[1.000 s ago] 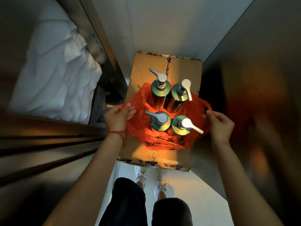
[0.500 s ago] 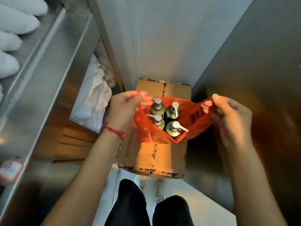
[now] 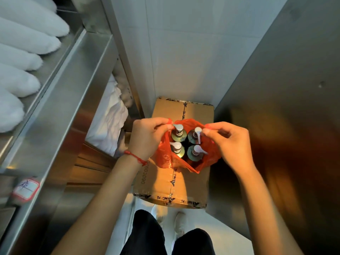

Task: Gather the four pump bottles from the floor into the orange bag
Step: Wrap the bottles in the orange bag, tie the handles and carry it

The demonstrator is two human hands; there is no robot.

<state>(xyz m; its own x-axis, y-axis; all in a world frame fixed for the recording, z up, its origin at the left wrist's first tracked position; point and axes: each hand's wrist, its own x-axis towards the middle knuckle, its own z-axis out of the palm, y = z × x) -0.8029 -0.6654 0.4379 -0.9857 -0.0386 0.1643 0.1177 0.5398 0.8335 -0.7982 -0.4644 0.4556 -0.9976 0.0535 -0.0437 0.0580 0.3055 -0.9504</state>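
Now orange bag rim pinched by left hand, right hand

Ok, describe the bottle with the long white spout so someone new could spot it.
Find the cardboard box on the floor; the orange bag above it holds four bottles. It is the far right bottle, the only one whose spout points toward the viewer.

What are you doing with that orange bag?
A person is holding the orange bag open by its top edges, the left hand on one side and the right hand on the other. All four pump bottles stand upright inside it. The bag is above a taped cardboard box.
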